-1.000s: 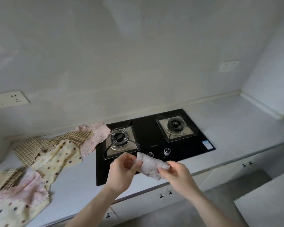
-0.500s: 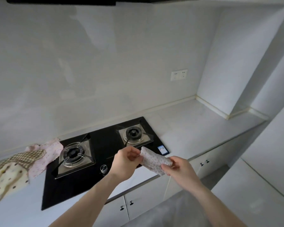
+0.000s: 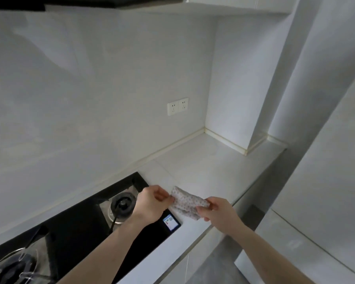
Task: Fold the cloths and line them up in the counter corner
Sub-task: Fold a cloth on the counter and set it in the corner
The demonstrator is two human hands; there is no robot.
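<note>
A small folded white cloth with tiny pink dots (image 3: 186, 202) hangs in the air between both hands, above the counter just right of the hob. My left hand (image 3: 152, 202) pinches its left end. My right hand (image 3: 218, 214) pinches its right end. The white counter (image 3: 209, 167) runs back to its corner (image 3: 204, 130), where the back wall meets a side wall. No cloth lies in that corner. The other cloths are out of view.
A black glass gas hob (image 3: 80, 228) with two burners fills the counter's left part. A double wall socket (image 3: 177, 106) sits above the corner. A wall column (image 3: 260, 128) juts out at the counter's right end. A range hood (image 3: 59, 3) hangs overhead.
The view has swung right, away from the pile of loose cloths and toward the counter corner. Both hands still hold the folded dotted cloth, now right of the hob.
</note>
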